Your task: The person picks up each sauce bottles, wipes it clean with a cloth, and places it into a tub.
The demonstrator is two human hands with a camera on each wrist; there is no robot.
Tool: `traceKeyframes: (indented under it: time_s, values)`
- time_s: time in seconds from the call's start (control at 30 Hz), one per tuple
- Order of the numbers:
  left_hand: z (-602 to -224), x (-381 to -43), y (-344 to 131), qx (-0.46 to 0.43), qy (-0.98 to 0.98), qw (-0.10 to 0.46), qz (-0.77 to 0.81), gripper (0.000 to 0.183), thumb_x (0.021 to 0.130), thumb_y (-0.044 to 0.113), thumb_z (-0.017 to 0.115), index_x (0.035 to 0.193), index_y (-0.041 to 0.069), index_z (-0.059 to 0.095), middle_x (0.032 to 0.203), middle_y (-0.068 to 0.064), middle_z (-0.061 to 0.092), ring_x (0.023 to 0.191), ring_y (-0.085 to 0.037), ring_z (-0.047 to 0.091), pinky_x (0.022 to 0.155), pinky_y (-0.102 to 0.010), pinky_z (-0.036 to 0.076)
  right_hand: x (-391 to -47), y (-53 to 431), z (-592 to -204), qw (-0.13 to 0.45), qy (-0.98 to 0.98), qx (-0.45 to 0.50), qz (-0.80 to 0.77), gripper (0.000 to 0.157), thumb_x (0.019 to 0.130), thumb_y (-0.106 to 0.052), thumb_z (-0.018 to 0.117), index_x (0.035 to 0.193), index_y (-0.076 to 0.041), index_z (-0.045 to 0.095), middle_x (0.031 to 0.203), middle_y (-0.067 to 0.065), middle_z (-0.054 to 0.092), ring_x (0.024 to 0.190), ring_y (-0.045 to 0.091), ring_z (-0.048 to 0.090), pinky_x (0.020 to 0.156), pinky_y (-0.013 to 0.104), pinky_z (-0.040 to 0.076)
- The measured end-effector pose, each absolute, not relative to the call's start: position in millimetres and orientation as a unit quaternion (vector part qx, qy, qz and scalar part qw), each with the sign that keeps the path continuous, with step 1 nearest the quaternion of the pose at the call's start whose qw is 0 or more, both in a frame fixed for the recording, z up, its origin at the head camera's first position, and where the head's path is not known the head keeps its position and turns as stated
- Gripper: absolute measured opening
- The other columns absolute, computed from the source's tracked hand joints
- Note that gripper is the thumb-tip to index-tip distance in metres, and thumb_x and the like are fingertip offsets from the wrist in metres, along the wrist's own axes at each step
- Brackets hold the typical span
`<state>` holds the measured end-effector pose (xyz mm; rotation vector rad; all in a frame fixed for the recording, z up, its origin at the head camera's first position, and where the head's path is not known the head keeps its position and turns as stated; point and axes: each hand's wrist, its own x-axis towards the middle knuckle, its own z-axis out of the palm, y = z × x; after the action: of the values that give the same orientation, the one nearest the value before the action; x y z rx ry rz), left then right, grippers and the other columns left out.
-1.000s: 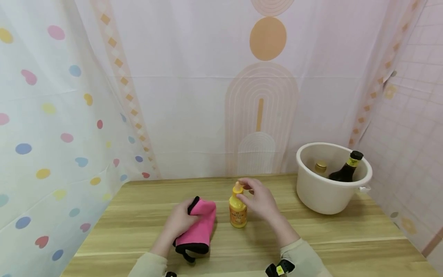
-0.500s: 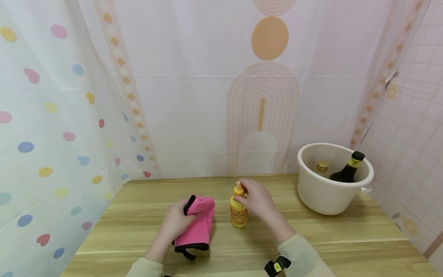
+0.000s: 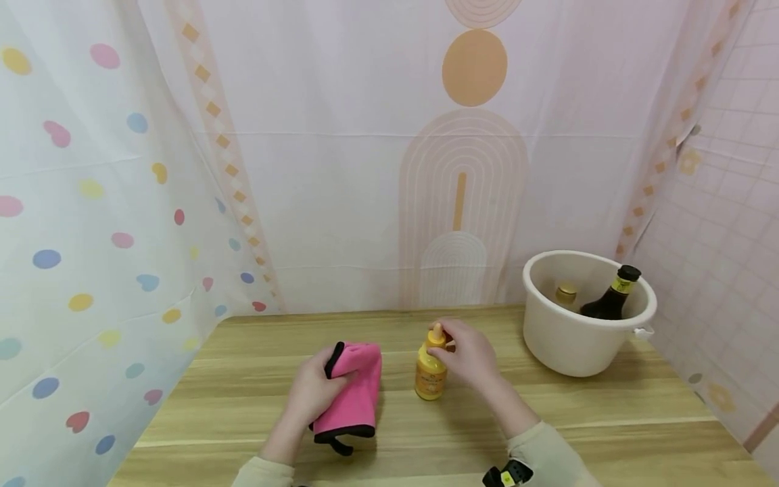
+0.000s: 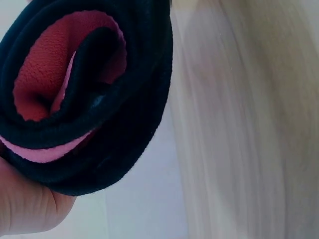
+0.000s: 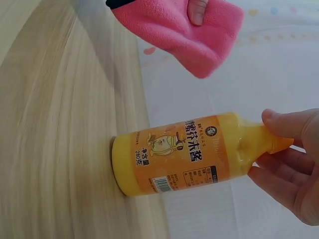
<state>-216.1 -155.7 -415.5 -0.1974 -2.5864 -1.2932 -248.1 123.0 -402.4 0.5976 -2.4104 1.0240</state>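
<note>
A yellow squeeze bottle of sauce [image 3: 431,376] with an orange label and pointed cap stands upright near the table's middle. My right hand [image 3: 467,350] pinches it by the cap and neck between thumb and fingers, as the right wrist view also shows. To its left, my left hand [image 3: 316,391] grips a folded pink cloth [image 3: 359,396] with black edging. Seen from the left wrist, the cloth [image 4: 45,64] is rolled into loose layers and hides most of that hand. A gap separates cloth and bottle.
At the right rear of the wooden table [image 3: 243,345] stands a white bucket [image 3: 569,348]. A dark bottle [image 3: 610,301] leans inside it beside a gold-capped item [image 3: 565,293]. Patterned curtains [image 3: 328,203] enclose the back and sides.
The right hand has closed its pinch on the sauce bottle's cap, and the bottle has shifted slightly right with it. The left hand and cloth have moved only a little.
</note>
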Motion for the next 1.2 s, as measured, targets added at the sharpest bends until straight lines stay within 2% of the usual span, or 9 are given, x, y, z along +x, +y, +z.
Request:
traceKeyframes:
  time_s: [0.27,0.5,0.6,0.77,0.87,1.0,1.2]
  values:
    - [-416,-215,-157,-0.068,-0.887,0.125,-0.439,0.035,0.08,0.008,0.081,0.113,0.009,0.068,0.103,-0.013,0.069,0.078,-0.019,0.061,0.067,-0.037,0.052,-240,153,-395,0.235,-0.857,0.216,0.405,0.033,0.076,0.001,0.083,0.105,-0.001,0.069,0.097,0.01,0.067,0.086,0.023,0.066,0.07,0.025,0.056]
    - [-418,-216,-157,-0.08,-0.895,0.135,-0.417,0.036,0.08,0.008,0.081,0.114,0.008,0.068,0.104,-0.013,0.069,0.082,-0.02,0.062,0.071,-0.039,0.053,-229,190,-364,0.263,-0.832,0.236,0.429,0.03,0.076,0.007,0.081,0.103,0.002,0.068,0.1,0.013,0.066,0.088,0.026,0.065,0.069,0.025,0.056]
    - [-417,-215,-157,-0.076,-0.893,0.129,-0.425,0.035,0.081,0.008,0.081,0.113,0.008,0.068,0.104,-0.013,0.069,0.08,-0.02,0.062,0.069,-0.038,0.052,-225,211,-346,0.296,-0.825,0.242,0.416,0.031,0.075,0.009,0.081,0.102,0.002,0.069,0.1,0.014,0.067,0.089,0.02,0.064,0.07,0.022,0.056]
    - [-414,-214,-157,-0.07,-0.889,0.126,-0.434,0.035,0.081,0.009,0.081,0.113,0.008,0.068,0.103,-0.013,0.069,0.076,-0.018,0.061,0.066,-0.036,0.052,-214,247,-305,0.345,-0.826,0.234,0.379,0.033,0.075,0.009,0.081,0.105,0.002,0.069,0.101,0.013,0.069,0.088,-0.001,0.061,0.068,0.015,0.052]
    - [-413,-214,-157,-0.073,-0.889,0.127,-0.435,0.035,0.081,0.009,0.081,0.113,0.008,0.068,0.103,-0.013,0.069,0.075,-0.018,0.061,0.065,-0.036,0.052,-207,268,-282,0.353,-0.824,0.221,0.384,0.03,0.077,0.009,0.08,0.105,0.002,0.069,0.101,-0.001,0.07,0.085,-0.006,0.06,0.068,0.012,0.051]
    - [-412,-215,-158,-0.077,-0.89,0.128,-0.432,0.034,0.081,0.009,0.082,0.112,0.009,0.068,0.103,-0.013,0.069,0.075,-0.018,0.061,0.065,-0.035,0.052,-202,292,-257,0.363,-0.816,0.21,0.398,0.027,0.078,0.011,0.077,0.102,0.004,0.068,0.101,-0.021,0.065,0.084,-0.006,0.061,0.068,0.009,0.049]
    - [-409,-215,-158,-0.077,-0.896,0.132,-0.417,0.038,0.081,0.009,0.08,0.117,0.009,0.068,0.108,-0.014,0.069,0.08,-0.02,0.063,0.069,-0.039,0.054,-200,320,-235,0.398,-0.809,0.194,0.387,0.026,0.079,0.013,0.075,0.101,0.004,0.067,0.099,-0.026,0.063,0.08,-0.009,0.06,0.066,0.006,0.046]
